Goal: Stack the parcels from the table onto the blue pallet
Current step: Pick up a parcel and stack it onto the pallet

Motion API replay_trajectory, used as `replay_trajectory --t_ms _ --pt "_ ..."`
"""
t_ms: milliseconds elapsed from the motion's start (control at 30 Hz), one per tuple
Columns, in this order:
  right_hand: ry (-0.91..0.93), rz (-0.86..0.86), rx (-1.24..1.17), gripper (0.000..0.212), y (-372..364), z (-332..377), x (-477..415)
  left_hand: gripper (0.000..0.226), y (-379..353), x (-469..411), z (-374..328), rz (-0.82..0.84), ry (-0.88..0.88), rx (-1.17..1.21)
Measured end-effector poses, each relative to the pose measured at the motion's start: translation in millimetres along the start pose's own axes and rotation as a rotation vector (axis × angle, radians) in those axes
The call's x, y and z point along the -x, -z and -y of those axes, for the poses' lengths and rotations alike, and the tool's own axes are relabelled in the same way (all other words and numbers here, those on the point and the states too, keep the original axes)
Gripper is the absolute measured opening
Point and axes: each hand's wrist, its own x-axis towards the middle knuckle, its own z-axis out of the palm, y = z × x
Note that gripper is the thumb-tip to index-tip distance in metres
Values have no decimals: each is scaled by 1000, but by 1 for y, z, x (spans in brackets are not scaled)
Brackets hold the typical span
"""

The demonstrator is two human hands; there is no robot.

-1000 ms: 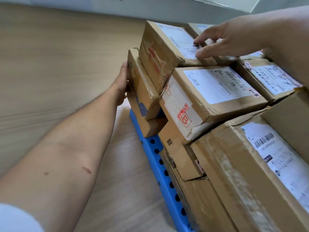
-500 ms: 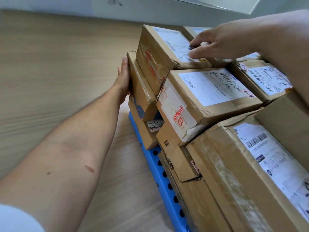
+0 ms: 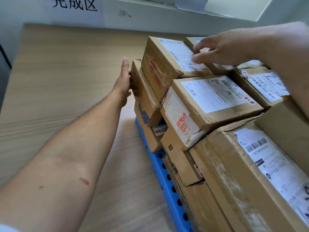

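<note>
Up left, wall sign [image 3: 74,4] reads 完成区. Left grip [image 3: 124,81], fingers straight, presses flat against the slim parcel [image 3: 142,91] stacked on the blue pallet [image 3: 167,181]. Cardboard looks stiff, probably light (take it by opposite sides). Middle parcel [image 3: 209,101] is stamped red "B". Right grip [image 3: 222,47], open, holding nothing, rests on the top parcel [image 3: 160,64].

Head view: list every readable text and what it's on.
"完成区": wall sign, its top edge cropped.
"B", in red: tape on the side of the middle parcel.
Shipping labels and barcode digits: too blurred or too small to read.
</note>
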Motion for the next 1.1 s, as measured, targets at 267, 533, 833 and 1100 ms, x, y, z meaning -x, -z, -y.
replay_trajectory --t_ms 267,533,833,1100 --pt "5 27 72 59 1 5 3 108 0 7 4 73 60 -126" --pt "15 17 68 59 2 7 7 35 -6 7 2 26 -33 8" --pt "28 51 74 61 4 10 15 68 -6 11 5 68 -61 -83" --pt "212 -261 9 41 33 28 35 73 -6 19 3 71 -64 -60"
